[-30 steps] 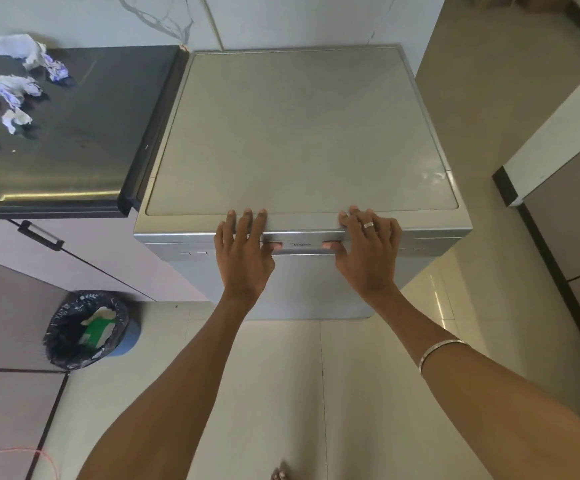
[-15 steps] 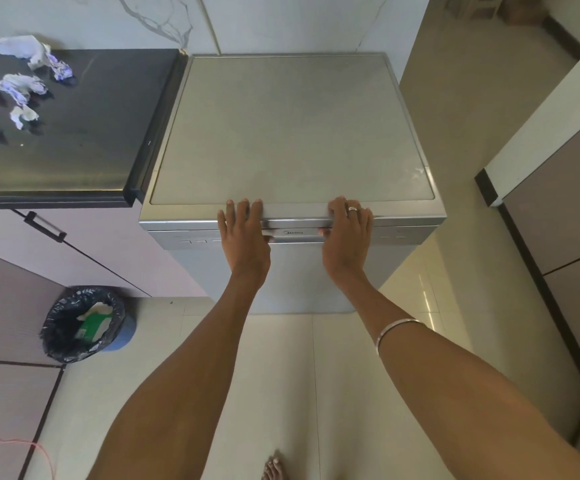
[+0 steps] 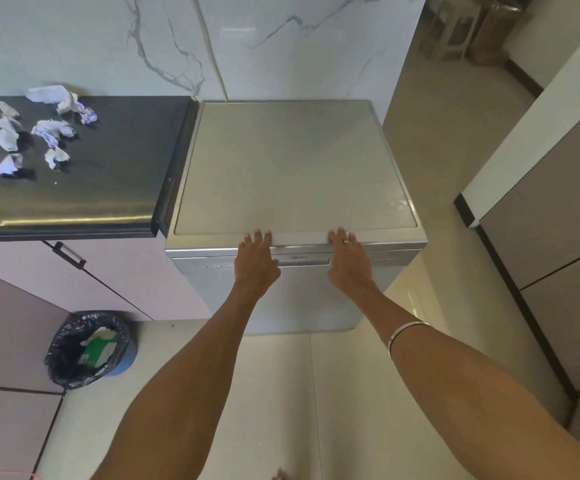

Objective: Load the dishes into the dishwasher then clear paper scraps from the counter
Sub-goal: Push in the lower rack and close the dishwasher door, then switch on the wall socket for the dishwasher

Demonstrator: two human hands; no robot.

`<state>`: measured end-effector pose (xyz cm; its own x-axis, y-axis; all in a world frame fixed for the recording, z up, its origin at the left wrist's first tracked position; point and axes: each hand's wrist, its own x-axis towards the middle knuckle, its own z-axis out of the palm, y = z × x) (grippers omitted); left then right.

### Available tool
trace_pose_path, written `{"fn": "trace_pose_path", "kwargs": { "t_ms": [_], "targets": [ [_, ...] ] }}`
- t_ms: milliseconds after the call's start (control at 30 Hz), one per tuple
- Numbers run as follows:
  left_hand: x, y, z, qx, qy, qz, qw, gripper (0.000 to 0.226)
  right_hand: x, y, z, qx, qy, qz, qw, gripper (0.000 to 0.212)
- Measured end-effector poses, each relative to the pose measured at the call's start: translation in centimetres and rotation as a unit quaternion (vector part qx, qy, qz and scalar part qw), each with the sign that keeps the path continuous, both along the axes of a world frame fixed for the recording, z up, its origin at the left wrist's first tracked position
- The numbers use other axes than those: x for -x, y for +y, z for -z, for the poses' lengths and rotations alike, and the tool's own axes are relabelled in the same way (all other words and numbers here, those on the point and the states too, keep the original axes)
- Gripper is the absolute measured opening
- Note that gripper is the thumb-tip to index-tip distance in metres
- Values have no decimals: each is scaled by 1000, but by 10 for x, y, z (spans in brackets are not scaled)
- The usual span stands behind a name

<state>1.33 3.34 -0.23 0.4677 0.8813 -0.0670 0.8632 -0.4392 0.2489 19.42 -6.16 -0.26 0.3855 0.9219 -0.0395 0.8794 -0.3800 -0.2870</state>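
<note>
A silver dishwasher stands against the marble wall with its door closed. Both my hands rest on the front top edge of the door. My left hand lies with straight fingers over the edge, left of the brand label. My right hand, wearing a ring, lies the same way to the right of it. Several crumpled white paper scraps lie on the dark counter left of the dishwasher. No dishes are in view.
A bin with a black liner stands on the floor at lower left, with green and white rubbish inside. Pale cabinet doors with a dark handle sit under the counter. Another cabinet unit lines the right side.
The view has pulled back and tilted up, showing more wall and more paper scraps. Both hands stay on the top edge of the dishwasher door, which stays closed.
</note>
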Motion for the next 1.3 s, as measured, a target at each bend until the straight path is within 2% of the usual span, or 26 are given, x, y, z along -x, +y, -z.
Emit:
{"fn": "trace_pose_path", "kwargs": {
  "t_ms": [133, 267, 500, 700, 867, 1067, 1300],
  "targets": [
    [2, 9, -14, 54, 55, 31, 997, 63, -2, 7, -19, 72, 1, -10, 997, 57],
    [8, 15, -26, 66, 75, 63, 993, 47, 4, 13, -39, 83, 36, 17, 996, 35],
    [21, 16, -49, 34, 101, 72, 992, 49, 14, 34, -70, 105, 52, 22, 993, 44],
    [11, 35, -73, 93, 107, 47, 989, 48, 23, 55, -92, 148, 70, 22, 986, 47],
    [3, 45, -86, 111, 76, 22, 991, 46, 27, 78, -100, 154, 57, 13, 986, 51],
    [2, 70, -91, 137, 30, -39, 989, 54, 26, 107, -111, 151, 55, -7, 987, 55],
    [15, 98, -104, 85, 20, -57, 995, 48, 42, 152, -124, 157, 39, -51, 986, 55]
  ]
}}
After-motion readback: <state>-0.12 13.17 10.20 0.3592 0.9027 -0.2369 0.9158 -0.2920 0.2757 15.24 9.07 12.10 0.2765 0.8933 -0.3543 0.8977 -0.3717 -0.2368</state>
